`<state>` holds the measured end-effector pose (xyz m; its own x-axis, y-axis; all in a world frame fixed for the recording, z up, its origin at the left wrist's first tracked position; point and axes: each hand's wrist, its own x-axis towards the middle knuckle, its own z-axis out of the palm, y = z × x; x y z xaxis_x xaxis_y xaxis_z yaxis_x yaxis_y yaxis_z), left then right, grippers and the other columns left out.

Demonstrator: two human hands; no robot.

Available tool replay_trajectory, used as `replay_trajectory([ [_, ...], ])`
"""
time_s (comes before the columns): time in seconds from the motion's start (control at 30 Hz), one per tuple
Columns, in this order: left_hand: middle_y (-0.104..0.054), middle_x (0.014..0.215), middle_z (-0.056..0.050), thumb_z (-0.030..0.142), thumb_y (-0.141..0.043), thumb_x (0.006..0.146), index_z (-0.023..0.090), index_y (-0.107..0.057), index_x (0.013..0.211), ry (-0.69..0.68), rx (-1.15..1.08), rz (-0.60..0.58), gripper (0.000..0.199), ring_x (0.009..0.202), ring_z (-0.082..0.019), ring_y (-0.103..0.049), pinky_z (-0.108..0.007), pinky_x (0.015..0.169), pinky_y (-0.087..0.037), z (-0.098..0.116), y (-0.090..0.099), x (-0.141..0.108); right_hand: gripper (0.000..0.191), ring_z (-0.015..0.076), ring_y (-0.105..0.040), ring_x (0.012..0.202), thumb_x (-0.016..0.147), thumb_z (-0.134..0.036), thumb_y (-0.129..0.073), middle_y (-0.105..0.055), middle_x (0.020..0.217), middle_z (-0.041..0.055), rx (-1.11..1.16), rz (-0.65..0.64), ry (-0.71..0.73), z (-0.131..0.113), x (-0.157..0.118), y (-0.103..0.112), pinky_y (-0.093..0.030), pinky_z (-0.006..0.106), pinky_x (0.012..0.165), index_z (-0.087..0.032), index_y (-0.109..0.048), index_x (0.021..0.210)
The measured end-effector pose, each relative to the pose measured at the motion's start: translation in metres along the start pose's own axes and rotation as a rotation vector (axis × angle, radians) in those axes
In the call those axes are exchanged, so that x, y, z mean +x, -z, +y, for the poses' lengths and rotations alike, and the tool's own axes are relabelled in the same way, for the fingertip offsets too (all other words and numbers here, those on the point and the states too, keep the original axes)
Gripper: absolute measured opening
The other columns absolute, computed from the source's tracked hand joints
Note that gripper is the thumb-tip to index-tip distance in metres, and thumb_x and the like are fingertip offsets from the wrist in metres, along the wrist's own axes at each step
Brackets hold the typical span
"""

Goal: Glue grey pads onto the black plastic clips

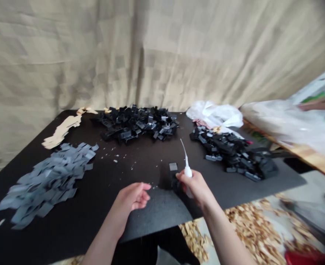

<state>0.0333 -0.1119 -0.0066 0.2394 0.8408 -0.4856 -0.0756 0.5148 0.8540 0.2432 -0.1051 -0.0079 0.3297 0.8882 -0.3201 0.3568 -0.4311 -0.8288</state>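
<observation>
My right hand (197,186) is wrapped round a white squeeze bottle (188,171) whose long thin nozzle points up and away from me. By its fingertips is a small black plastic piece (173,180) with a grey face on top; whether the fingers touch it I cannot tell. My left hand (134,197) hovers over the near part of the black table (156,213), fingers loosely curled and nothing visible in them. On the left lies a heap of grey flat pieces (49,176).
Black plastic parts (137,123) are heaped at the back, with another pile of black parts (228,152) on the right. Beige strips (63,130) lie back left. A white plastic bag (214,114) sits back right. At the right edge shows another person's arm (321,103). Beige scraps (250,224) cover the floor.
</observation>
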Motion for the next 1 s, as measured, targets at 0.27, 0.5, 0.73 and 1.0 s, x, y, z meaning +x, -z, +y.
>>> replay_trajectory([
  [0.27, -0.058, 0.059, -0.001, 0.049, -0.063, 0.063, 0.015, -0.067, 0.083, -0.141, 0.074, 0.174, 0.039, 0.058, -0.011, -0.052, -0.02, 0.055, -0.044, -0.011, -0.008, 0.005, 0.032, 0.0154, -0.054, 0.093, 0.086, -0.033, -0.049, -0.053, 0.108, 0.0088, -0.482, 0.484, -0.128, -0.049, 0.145, 0.108, -0.046, 0.034, 0.08, -0.012, -0.052, 0.109],
  [0.5, -0.057, 0.058, -0.001, 0.047, -0.059, 0.067, 0.014, -0.066, 0.085, -0.165, 0.061, 0.222, 0.038, 0.055, -0.011, -0.052, -0.021, 0.051, -0.045, -0.013, -0.01, 0.006, 0.033, 0.017, -0.053, 0.097, 0.086, -0.033, -0.049, -0.051, 0.112, 0.0091, -0.7, 0.512, -0.171, -0.079, 0.19, 0.122, -0.045, 0.037, 0.083, -0.013, -0.051, 0.113],
  [0.73, -0.063, 0.074, -0.006, 0.04, -0.049, 0.079, 0.016, -0.064, 0.09, -0.481, 0.476, 0.535, 0.031, 0.067, -0.017, -0.057, -0.029, 0.064, -0.046, 0.007, 0.039, -0.002, 0.037, 0.0314, -0.05, 0.105, 0.085, -0.043, -0.043, -0.056, 0.104, 0.0202, -0.714, 0.495, 0.21, -0.094, 0.16, 0.072, -0.04, 0.041, 0.081, -0.013, -0.058, 0.102],
  [1.0, -0.057, 0.096, -0.012, 0.026, -0.049, 0.078, 0.018, -0.063, 0.107, -0.388, 1.316, 1.01, 0.033, 0.09, -0.029, -0.05, -0.038, 0.078, -0.042, 0.045, 0.14, 0.012, 0.028, 0.0156, -0.061, 0.072, 0.075, -0.031, -0.057, -0.065, 0.075, 0.0025, -0.56, -0.029, 0.623, -0.119, 0.136, -0.058, -0.043, 0.024, 0.066, -0.019, -0.063, 0.1],
])
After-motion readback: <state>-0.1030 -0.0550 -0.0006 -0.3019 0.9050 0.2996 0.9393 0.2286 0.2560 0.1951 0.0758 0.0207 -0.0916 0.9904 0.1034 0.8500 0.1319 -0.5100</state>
